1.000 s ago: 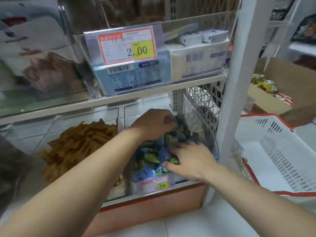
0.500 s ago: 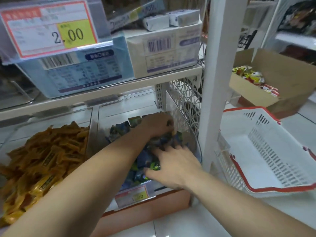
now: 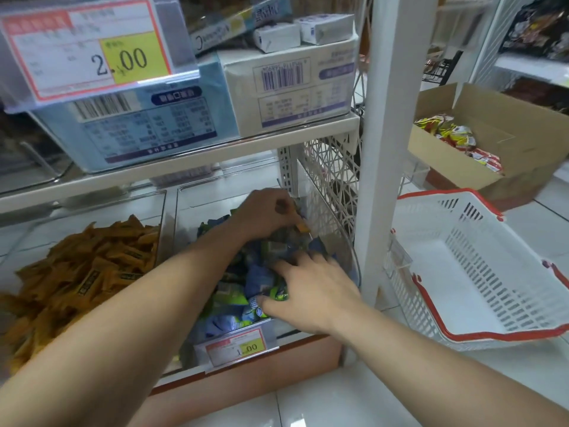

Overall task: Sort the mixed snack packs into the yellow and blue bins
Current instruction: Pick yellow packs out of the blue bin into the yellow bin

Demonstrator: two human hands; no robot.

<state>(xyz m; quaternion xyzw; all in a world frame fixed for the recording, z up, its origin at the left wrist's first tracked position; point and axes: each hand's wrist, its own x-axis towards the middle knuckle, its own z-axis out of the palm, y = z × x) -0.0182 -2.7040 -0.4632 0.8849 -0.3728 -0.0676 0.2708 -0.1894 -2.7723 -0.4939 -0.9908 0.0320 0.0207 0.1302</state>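
Overhead, a price tag (image 3: pixel 92 47) reads "2.00"; the bin tag (image 3: pixel 235 349) says "1.00". The left hand (image 3: pixel 264 215) pinches a yellow pack (image 3: pixel 301 226); the right hand (image 3: pixel 311 288) rests spread on blue packs (image 3: pixel 258 278).

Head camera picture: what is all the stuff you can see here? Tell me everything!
Yellow packs: many, orange-yellow, left clear bin.
Blue and green packs: many, right clear bin.
Price tags: two, white, red and yellow; 2.00 tag up top, 1.00 tag low down.
Boxes: two, pale blue box and white box, upper shelf.
Small packs: two, white, on the white box.
Basket: one, white, red rim, floor, right.
Cardboard box: one, brown, behind the basket.
Left hand: pinches a yellow pack.
Right hand: fingers spread, on the blue and green packs.
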